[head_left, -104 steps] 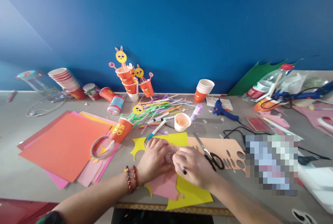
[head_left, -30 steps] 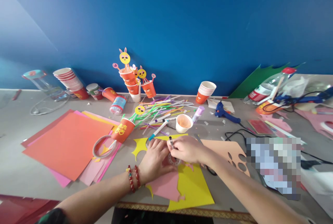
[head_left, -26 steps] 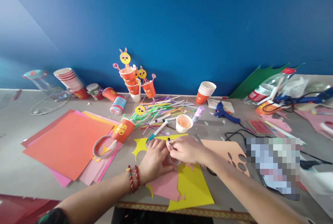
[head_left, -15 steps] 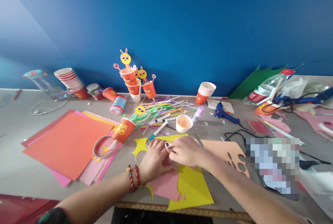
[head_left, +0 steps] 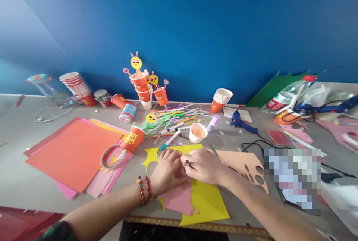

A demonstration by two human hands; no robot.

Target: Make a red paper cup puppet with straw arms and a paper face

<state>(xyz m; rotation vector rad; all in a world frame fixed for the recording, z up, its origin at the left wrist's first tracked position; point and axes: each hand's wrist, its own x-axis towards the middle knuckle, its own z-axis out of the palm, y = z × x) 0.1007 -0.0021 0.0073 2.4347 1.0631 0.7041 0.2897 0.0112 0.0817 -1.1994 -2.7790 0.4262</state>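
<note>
My left hand (head_left: 167,168), with a red bead bracelet on the wrist, presses a small round object down on the pink paper (head_left: 178,200); that object is almost wholly hidden between my hands. My right hand (head_left: 203,165) is closed round a pen (head_left: 187,163) whose dark end points toward the left hand. A yellow sheet (head_left: 205,204) with cut-out edges lies under and in front of both hands. Scissors (head_left: 214,150) show only partly behind my right hand.
A stack of orange, pink and yellow paper (head_left: 71,153) lies left, with a tape ring (head_left: 109,156) and a tipped orange cup (head_left: 133,139). Behind are straws (head_left: 171,118), a white cup (head_left: 197,132), cup stacks (head_left: 220,99), a blue glue gun (head_left: 241,122), peach paper (head_left: 246,163).
My right hand has swung round the object from its right side to above it, then lowered, tipping the pen from upright to flat. The left hand stayed put. The camera shifted slightly.
</note>
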